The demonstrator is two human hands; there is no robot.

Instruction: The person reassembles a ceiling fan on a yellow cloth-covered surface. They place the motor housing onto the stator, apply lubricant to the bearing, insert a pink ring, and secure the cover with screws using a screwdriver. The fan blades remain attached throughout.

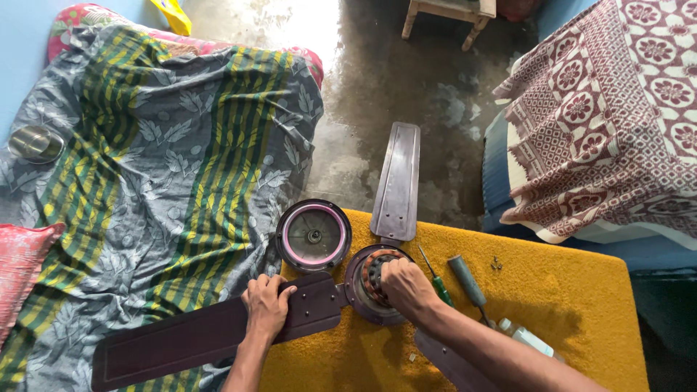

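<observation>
Nearest to me, both forearms reach up from the bottom edge over a yellow-covered table [566, 290]. I see my left hand [266, 306] lying palm down on the near-left fan blade [210, 335], fingers curled over its far edge and pressing it flat; the blade runs off the table's left side toward the bed. My right hand [406, 287] is clenched over the open fan motor [370, 283], fingers wrapped around the copper-wound core at its middle, so most of the core is hidden under the knuckles. The motor sits near the table's far-left edge, with a second blade [397, 181] sticking out from it away from me, over the wet grey floor [385, 80]. A third blade [446, 363] passes under my right forearm.

Just left of the motor, touching its rim or nearly so, lies the round motor cover [314, 236], open side up, pink ring inside. Right of my right hand lie a green-handled screwdriver [439, 284] and a grey-handled tool [467, 281], side by side. Farther right a few small screws [496, 263] lie on the cloth. Left of the table a grey, green and yellow sheet [160, 189] covers a bed, with a steel bowl [36, 143] at its far left.
</observation>
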